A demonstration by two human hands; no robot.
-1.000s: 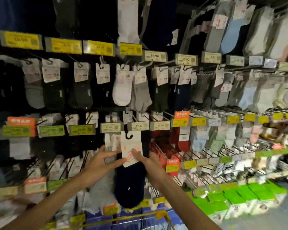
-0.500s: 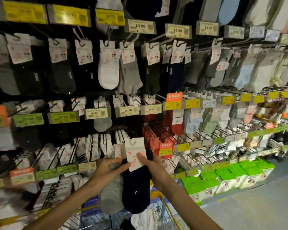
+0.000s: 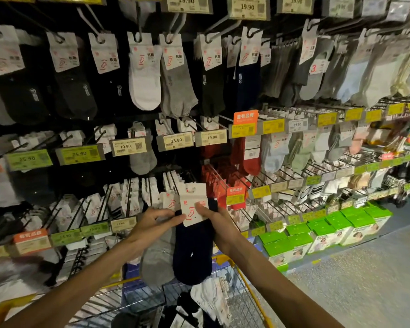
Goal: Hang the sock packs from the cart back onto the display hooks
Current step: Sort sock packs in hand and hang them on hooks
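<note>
A navy sock pack with a white card header hangs between my hands in front of the lower display hooks. My right hand pinches the card's right edge with thumb on its face. My left hand grips a grey sock pack and touches the navy pack's card from the left. The card's hole sits near a hook tip; whether it is on the hook is unclear. The wire cart below holds more sock packs.
Rows of hooks with hanging socks and price tags fill the wall ahead. Green boxes line the lowest shelf at right. Grey floor lies at the lower right. The cart's yellow rim stands just below my forearms.
The view has tilted downward and closer to the lower hooks. Both hands keep hold of the packs, and the navy pack's card now sits close to the lower hook row.
</note>
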